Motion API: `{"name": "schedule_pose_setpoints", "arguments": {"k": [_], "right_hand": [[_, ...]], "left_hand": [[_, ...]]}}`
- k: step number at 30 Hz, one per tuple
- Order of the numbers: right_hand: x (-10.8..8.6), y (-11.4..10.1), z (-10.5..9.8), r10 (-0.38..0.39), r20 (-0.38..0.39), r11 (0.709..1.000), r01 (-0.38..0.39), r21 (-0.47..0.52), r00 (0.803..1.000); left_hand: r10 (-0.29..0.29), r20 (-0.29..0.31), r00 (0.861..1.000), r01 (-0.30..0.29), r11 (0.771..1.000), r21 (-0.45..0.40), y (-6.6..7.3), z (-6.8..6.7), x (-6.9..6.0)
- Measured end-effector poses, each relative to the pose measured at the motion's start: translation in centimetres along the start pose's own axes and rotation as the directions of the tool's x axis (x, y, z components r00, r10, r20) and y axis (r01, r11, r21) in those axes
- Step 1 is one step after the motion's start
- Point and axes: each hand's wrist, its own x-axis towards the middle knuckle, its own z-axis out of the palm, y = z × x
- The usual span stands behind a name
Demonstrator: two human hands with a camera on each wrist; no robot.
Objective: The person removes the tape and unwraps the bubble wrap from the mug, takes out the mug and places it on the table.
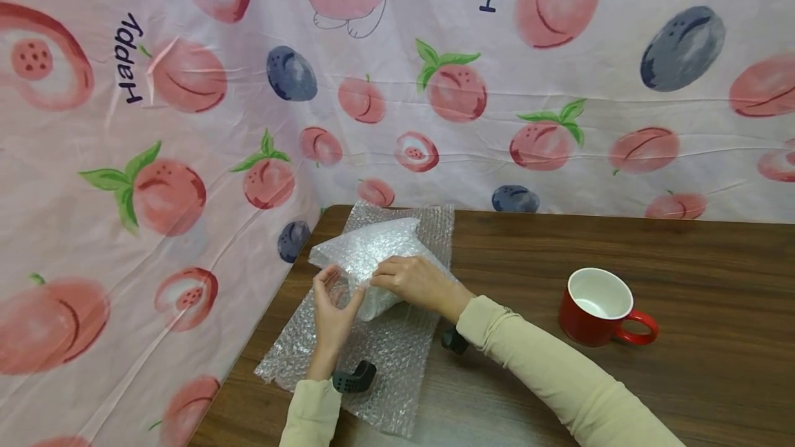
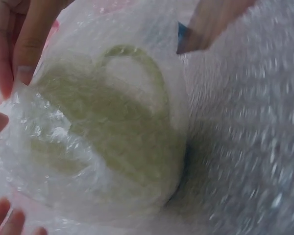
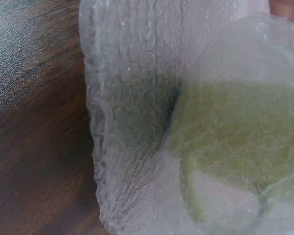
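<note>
A yellow-green mug (image 2: 122,112) with a curved handle shows through a wrapping of clear bubble wrap (image 1: 379,243). This bundle rests on a flat bubble wrap sheet (image 1: 397,371). My right hand (image 1: 419,283) reaches over it from the right and pinches the wrap's edge, as the left wrist view also shows. At the near left side of the bundle is my left hand (image 1: 335,312), its thumb and fingers spread apart. Whether its thumb touches the wrap I cannot tell. In the right wrist view the mug (image 3: 235,127) appears blurred behind the bubbles.
A red mug (image 1: 590,319), white inside, stands upright to the right, its handle pointing right. The wooden table (image 1: 714,281) meets a fruit-print curtain (image 1: 397,116) at its back and left edges. Dark bands sit at both wrists.
</note>
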Motion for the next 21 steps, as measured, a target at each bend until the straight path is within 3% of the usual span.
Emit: {"name": "schedule_pose_setpoints", "arguments": {"k": [2, 4, 7, 9, 12, 21], "right_hand": [[0.0, -0.1, 0.1, 0.003, -0.002, 1.0, -0.003, 0.0, 1.0], [0.0, -0.1, 0.1, 0.005, -0.005, 1.0, -0.005, 0.007, 1.0], [0.0, -0.1, 0.1, -0.002, -0.011, 1.0, 0.002, 0.001, 1.0], [0.0, 0.0, 0.1, -0.007, -0.016, 1.0, 0.007, 0.006, 1.0], [0.2, 0.1, 0.2, -0.015, -0.016, 1.0, 0.016, 0.025, 1.0], [0.5, 0.3, -0.2, -0.018, 0.016, 0.999, 0.017, 0.046, 1.0]], "left_hand": [[0.076, -0.014, 0.997, -0.075, 0.993, 0.092, 0.2, -0.2, 0.1], [0.159, 0.024, 0.987, -0.16, 0.965, 0.208, 0.5, -0.5, 0.4], [0.251, 0.163, 0.954, -0.289, 0.911, 0.293, 0.9, -1.0, 1.1], [0.261, 0.259, 0.93, -0.335, 0.89, 0.308, 1.0, -1.2, 1.6], [0.242, 0.341, 0.909, -0.345, 0.894, 0.286, 0.8, -1.6, 2.0], [0.203, 0.4, 0.894, -0.312, 0.922, 0.229, 0.4, -2.2, 2.3]]}}
